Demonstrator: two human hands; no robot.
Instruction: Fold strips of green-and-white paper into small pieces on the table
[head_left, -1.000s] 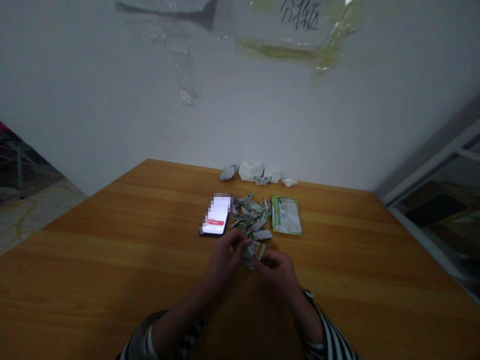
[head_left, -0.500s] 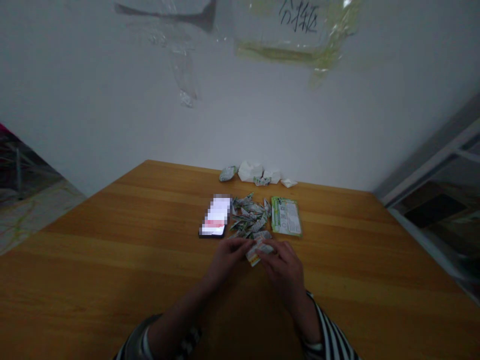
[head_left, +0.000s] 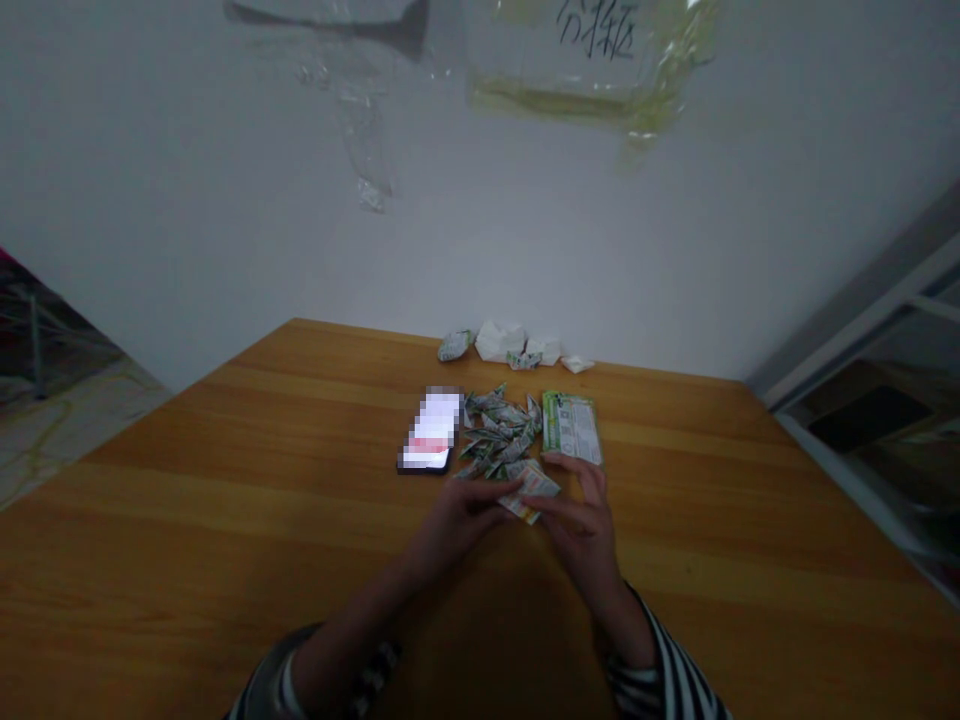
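Observation:
Between my two hands is a small flat piece of printed paper (head_left: 541, 484), whitish with orange and green marks. My left hand (head_left: 466, 512) pinches its left side between thumb and fingers. On the other side, my right hand (head_left: 589, 525) grips the lower right edge with thumb and a finger, its index finger raised off the paper. Just beyond lies a pile of folded green-and-white printed papers (head_left: 499, 430). A green-and-white printed packet (head_left: 574, 425) lies flat right of the pile, its near edge close to my right fingertips.
A phone with a lit, blurred screen (head_left: 431, 430) lies left of the pile. Along the wall sit crumpled white tissues (head_left: 501, 342), a crumpled printed wrapper (head_left: 454, 346) and a smaller printed scrap (head_left: 523, 360). The wooden table (head_left: 225, 450) meets the wall behind.
The paper has turned and shifted slightly right and up in my hands. My right index finger has lifted and spread away from it. The pile, phone and packet stay put.

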